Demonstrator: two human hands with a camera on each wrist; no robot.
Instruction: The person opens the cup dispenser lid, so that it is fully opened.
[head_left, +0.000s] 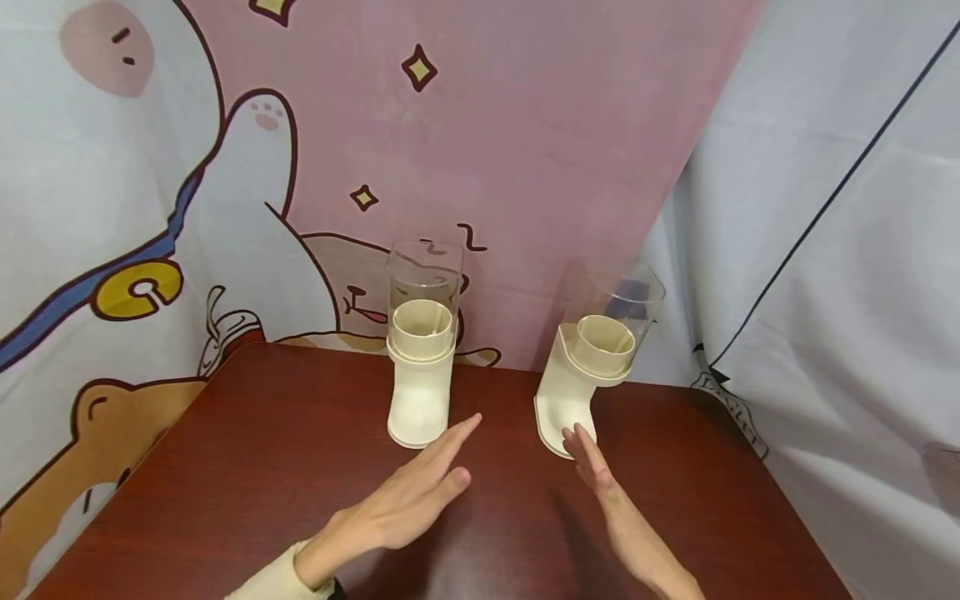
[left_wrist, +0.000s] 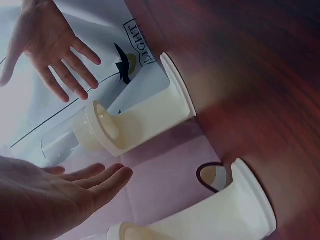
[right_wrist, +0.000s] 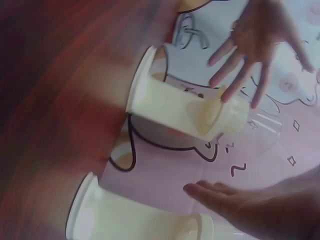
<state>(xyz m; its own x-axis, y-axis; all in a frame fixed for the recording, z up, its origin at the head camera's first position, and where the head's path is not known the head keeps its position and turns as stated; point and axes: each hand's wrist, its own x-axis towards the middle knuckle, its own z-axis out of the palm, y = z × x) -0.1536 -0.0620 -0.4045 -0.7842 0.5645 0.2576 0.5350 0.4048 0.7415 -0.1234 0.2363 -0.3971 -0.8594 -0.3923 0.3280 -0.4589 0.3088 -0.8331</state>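
Note:
Two cream dispensers with clear upper containers stand upright near the back of the table, the left dispenser [head_left: 420, 400] and the right dispenser [head_left: 566, 400]. My left hand [head_left: 405, 500] is held in the air with straight fingers, in front of the left dispenser and holding nothing. My right hand [head_left: 618, 508] is likewise raised, fingers straight and empty, its fingertips overlapping the right dispenser's base in the head view. The palms face each other. Both dispensers also show in the left wrist view, where the right hand [left_wrist: 50, 40] appears at upper left.
The dark red-brown table [head_left: 247, 492] fills the lower part of the head view. Behind it hangs a pink and white cartoon-printed cloth [head_left: 540, 125], close to the dispensers. White fabric [head_left: 847, 333] hangs along the right side.

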